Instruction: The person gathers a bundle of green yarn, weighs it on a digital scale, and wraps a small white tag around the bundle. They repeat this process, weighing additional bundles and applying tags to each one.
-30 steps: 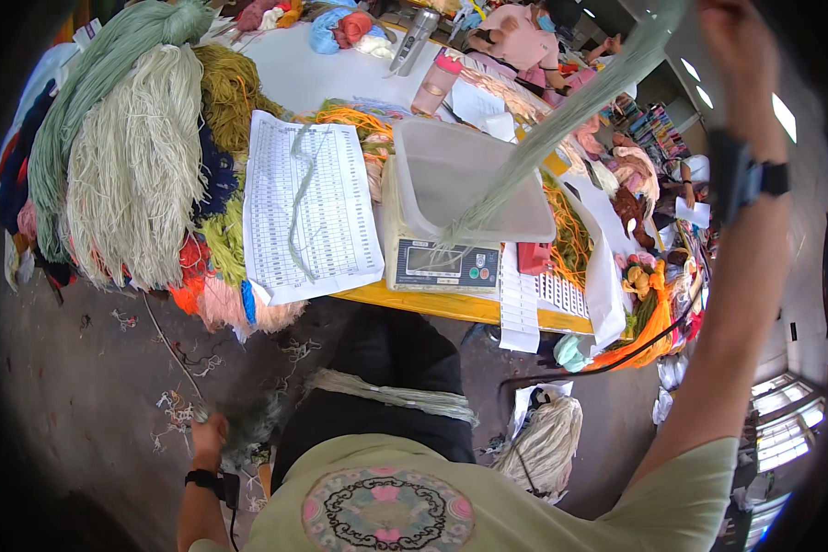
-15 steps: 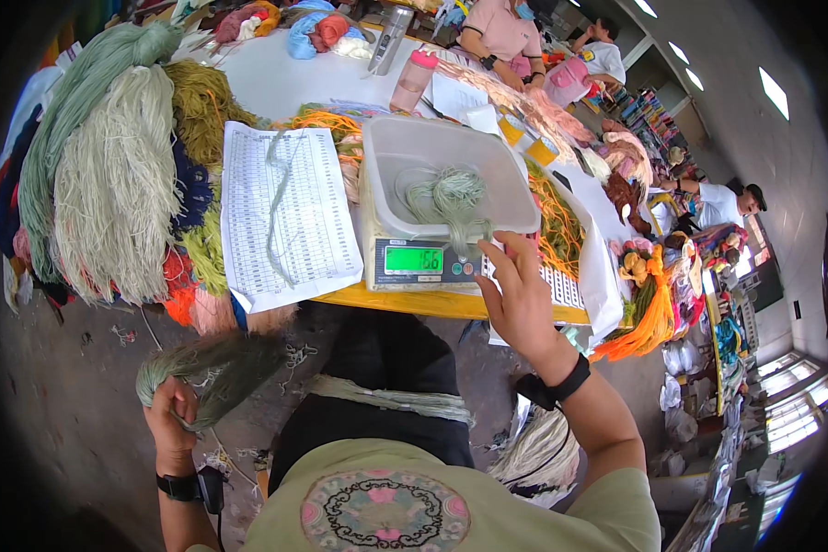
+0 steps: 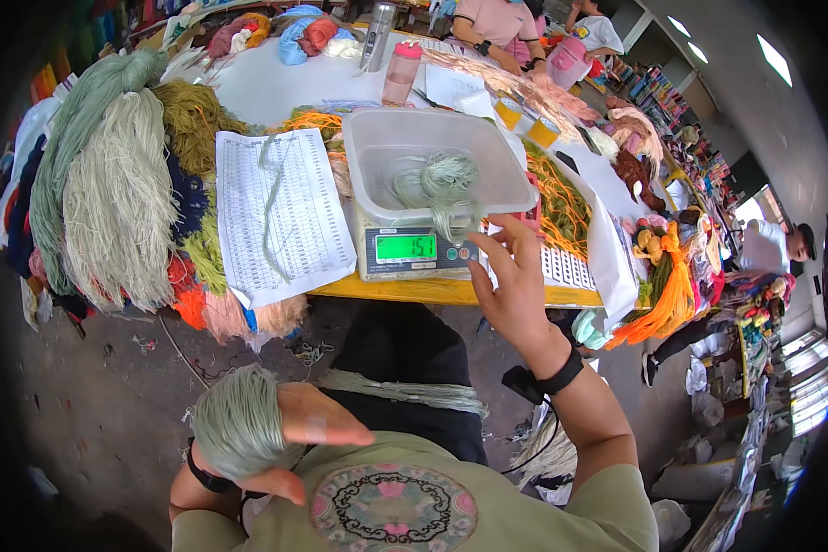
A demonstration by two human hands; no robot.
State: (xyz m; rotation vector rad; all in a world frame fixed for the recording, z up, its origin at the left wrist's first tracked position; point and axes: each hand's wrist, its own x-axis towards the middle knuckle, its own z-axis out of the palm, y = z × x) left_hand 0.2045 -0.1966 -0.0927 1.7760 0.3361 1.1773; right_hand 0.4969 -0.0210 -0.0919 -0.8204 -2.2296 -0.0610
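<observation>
A thick skein of grey-green yarn (image 3: pixel 239 423) loops around my left hand (image 3: pixel 327 419), low in front of my shirt. The hand's thumb and fingers stretch out to the right, and the skein hangs on it. My right hand (image 3: pixel 515 285) is at the front right corner of a clear plastic tub (image 3: pixel 368 179). Its thumb and forefinger are apart, the forefinger by the tub's rim. In the tub lies a loose bundle of pale green yarn (image 3: pixel 446 179), its tail against the front wall. Beneath the tub is a digital scale (image 3: pixel 368 262) with a lit green display (image 3: pixel 405 247).
A printed sheet (image 3: pixel 239 212) with a green strand (image 3: pixel 271 212) lies left of the scale. Large yarn hanks (image 3: pixel 120 184) drape over the table's left end. More yarn lies across my lap (image 3: pixel 405 391). A pink-lidded bottle (image 3: pixel 401 74) stands behind the tub. Co-workers are beyond.
My left hand has come up and inward, and its skein now wraps around it, with the fingers stretched out. The scale's reading has dropped. My right hand stays by the tub's corner.
</observation>
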